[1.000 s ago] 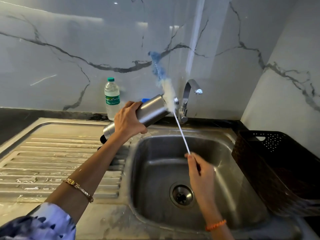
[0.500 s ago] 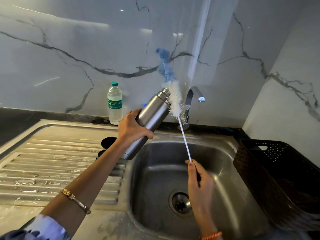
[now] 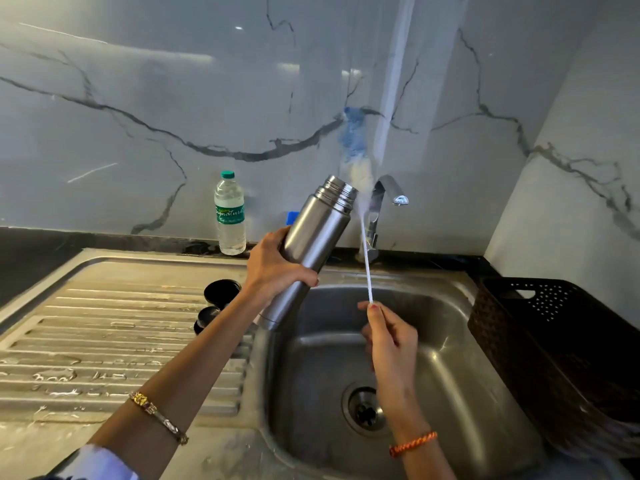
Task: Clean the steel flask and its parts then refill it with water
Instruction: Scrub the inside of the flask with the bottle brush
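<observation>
I have my left hand [image 3: 277,265] wrapped around the flask [image 3: 311,244], tilted above the sink [image 3: 450,358]. My right hand [image 3: 391,341] pinches the brush [image 3: 356,161] handle. I'm mid-scrub; next I must guide the bristles down into the mouth.

flask [image 3: 317,233]: plain brushed silver steel
brush [image 3: 354,140]: blue tip bristles, white lower bristles, white handle
bottle [image 3: 229,216]: clear, green cap, green label
wall [image 3: 173,98]: white marble, dark grey veins
basket [image 3: 554,341]: dark brown weave
caps [image 3: 221,292]: black
</observation>
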